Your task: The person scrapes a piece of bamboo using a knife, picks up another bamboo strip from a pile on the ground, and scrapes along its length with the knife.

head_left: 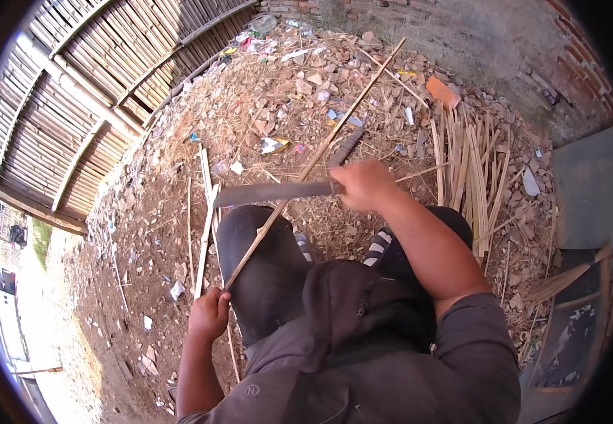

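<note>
My left hand (209, 314) is closed around the near end of a long bamboo strip (320, 150), which slants away up and to the right past my knee. In my right hand (365, 185) is the handle of a machete (276, 191), its broad dark blade pointing left. The blade crosses the strip a little above my knee; whether the edge touches it, I cannot tell. Beyond my right hand, a dark-handled tool (347, 146) lies on the ground, partly behind the strip and hand.
A pile of split bamboo strips (467, 173) lies to the right, and a few more strips (204, 226) lie at the left. Rubble and litter cover the ground (158, 240). A bamboo fence (102, 78) stands at left, a brick wall (455, 42) behind, a broom (568, 275) at right.
</note>
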A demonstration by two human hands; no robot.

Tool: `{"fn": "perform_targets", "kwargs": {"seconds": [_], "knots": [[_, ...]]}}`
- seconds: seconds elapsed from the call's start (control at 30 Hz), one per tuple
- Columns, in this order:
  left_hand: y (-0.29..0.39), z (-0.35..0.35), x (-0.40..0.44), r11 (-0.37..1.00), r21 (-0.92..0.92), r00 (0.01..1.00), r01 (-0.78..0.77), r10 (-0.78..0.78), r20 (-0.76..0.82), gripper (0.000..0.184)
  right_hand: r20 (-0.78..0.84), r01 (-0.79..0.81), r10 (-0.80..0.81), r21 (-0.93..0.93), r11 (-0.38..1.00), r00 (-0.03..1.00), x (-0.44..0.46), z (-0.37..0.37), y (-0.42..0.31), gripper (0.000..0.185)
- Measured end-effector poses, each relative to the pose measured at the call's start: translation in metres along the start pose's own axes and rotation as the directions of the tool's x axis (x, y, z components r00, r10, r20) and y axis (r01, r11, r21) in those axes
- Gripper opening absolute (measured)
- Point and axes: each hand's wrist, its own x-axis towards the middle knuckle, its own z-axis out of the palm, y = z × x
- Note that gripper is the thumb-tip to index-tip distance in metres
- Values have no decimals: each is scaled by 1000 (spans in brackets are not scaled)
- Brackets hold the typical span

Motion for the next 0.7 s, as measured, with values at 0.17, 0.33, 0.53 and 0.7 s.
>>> {"fn": "perform_targets", "kwargs": {"seconds": [0.17,0.33,0.53,0.7], "knots": [[-4,-2,4,999,-36,1000,-9,9,-6,33,-178,-265,261,0,964,949,9,-3,44,28],[-6,-4,2,1000,1,1000,-18,18,3,35,49,-249,246,305,919,968,1,10,50,34],[3,-5,1,1000,-6,1000,8,-8,6,34,26,-204,210,377,904,977,3,15,27,40],[-4,4,2,998,-34,998,-58,57,-25,33,60,155,-157,45,987,986,-4,13,-20,27]]}}
